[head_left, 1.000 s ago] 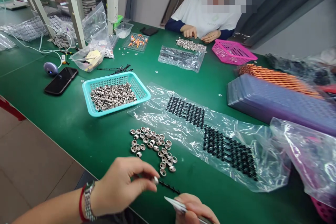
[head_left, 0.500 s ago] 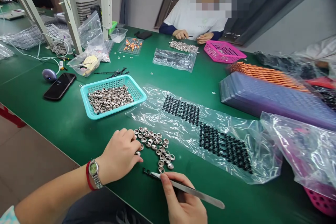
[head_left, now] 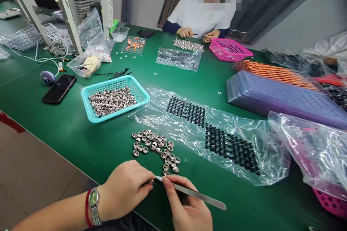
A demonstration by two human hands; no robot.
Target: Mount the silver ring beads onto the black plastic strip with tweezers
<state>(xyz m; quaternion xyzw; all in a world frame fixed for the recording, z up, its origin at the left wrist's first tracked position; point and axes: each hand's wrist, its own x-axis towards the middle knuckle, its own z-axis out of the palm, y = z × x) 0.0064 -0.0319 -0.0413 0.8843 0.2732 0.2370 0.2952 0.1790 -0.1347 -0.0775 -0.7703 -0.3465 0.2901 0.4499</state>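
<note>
Near edge of tabletop | left hand pinched on metal cup; right hand closed round tweezers | step: apparently fitting cup | next calls for steady alignment

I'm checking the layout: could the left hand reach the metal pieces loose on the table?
Probably yes: the loose metal pieces lie just beyond the left hand, with nothing visible in between, though it pinches another metal piece.

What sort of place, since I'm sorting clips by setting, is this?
Probably a small-parts assembly workshop: a long green table, a turquoise basket of silvery pieces, and tweezers in the right hand.
</note>
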